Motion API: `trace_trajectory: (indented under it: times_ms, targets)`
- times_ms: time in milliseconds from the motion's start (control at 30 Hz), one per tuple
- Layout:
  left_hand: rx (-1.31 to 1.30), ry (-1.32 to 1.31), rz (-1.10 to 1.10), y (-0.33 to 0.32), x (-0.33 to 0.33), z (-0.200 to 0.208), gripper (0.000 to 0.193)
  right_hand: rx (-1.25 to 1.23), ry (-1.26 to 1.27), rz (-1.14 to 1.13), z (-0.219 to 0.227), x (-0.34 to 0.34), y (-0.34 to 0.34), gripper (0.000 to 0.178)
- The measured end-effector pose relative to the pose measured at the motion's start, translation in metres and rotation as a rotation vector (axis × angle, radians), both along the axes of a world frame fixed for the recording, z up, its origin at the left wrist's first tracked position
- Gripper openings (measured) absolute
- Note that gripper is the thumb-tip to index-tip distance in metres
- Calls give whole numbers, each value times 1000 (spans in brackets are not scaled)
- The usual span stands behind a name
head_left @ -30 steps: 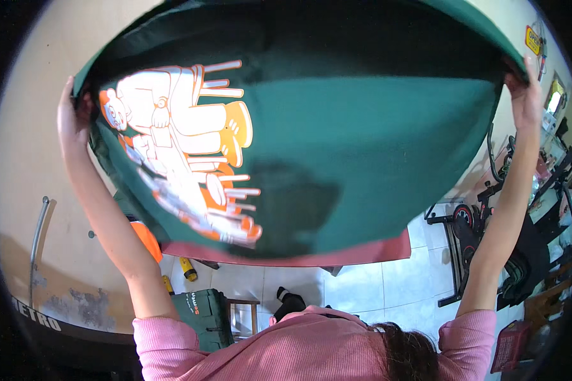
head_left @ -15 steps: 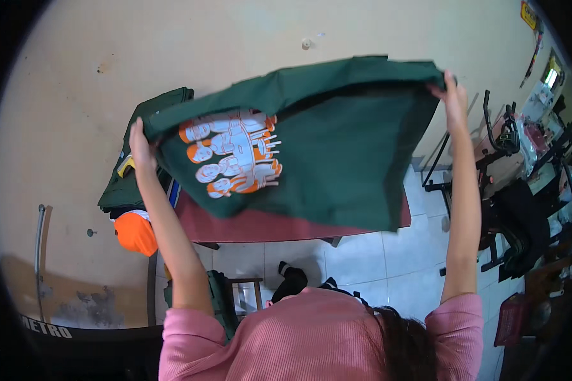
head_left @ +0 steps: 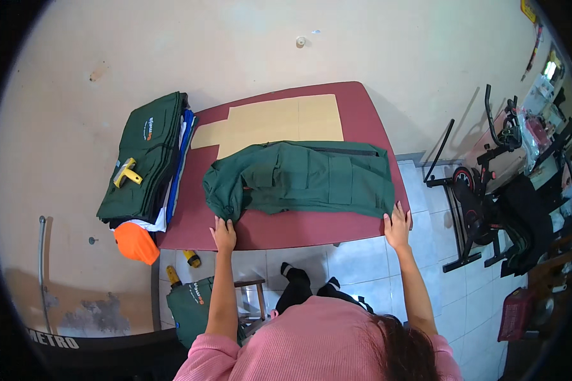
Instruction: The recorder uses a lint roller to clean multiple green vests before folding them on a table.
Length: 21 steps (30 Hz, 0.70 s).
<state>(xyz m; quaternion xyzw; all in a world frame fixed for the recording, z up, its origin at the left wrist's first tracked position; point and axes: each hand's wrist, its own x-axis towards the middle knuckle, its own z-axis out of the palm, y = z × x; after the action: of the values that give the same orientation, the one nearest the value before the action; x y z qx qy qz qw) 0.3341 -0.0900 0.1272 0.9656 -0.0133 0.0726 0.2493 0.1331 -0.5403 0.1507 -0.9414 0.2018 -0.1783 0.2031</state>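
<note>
A dark green garment (head_left: 305,179) lies spread across a red table (head_left: 299,230), partly over a tan cardboard sheet (head_left: 279,120). My left hand (head_left: 224,233) rests on the table at the garment's lower left corner, pinching its bunched edge. Over at the lower right corner, my right hand (head_left: 397,227) grips the cloth at the table's edge. Both arms wear pink sleeves.
A stack of folded green garments (head_left: 147,162) with a yellow tool (head_left: 126,172) on top sits at the table's left end, an orange cloth (head_left: 136,242) hanging below it. An exercise bike (head_left: 483,184) stands right. A green bag (head_left: 194,303) and a stool (head_left: 251,298) sit under the table.
The garment was held up spread in the air with its printed side showing. Both hands have brought it down, and it now lies flat on the table, print hidden.
</note>
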Motion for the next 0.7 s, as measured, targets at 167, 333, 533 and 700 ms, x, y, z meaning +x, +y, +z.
trace_trajectory:
  times_ms: [167,333,533,700]
  targets:
    - [-24,-136,10,16,-20,4,33,5,2,14,13,-24,11,33]
    - [105,328,87,40,-15,67,28,85,-4,-74,-3,-50,-8,31]
    - [-945,329,95,53,-4,115,28,628,-253,-353,45,-34,-31,18]
    - [-1095,-70,238,13,53,113,31,655,-628,-399,84,28,-39,22]
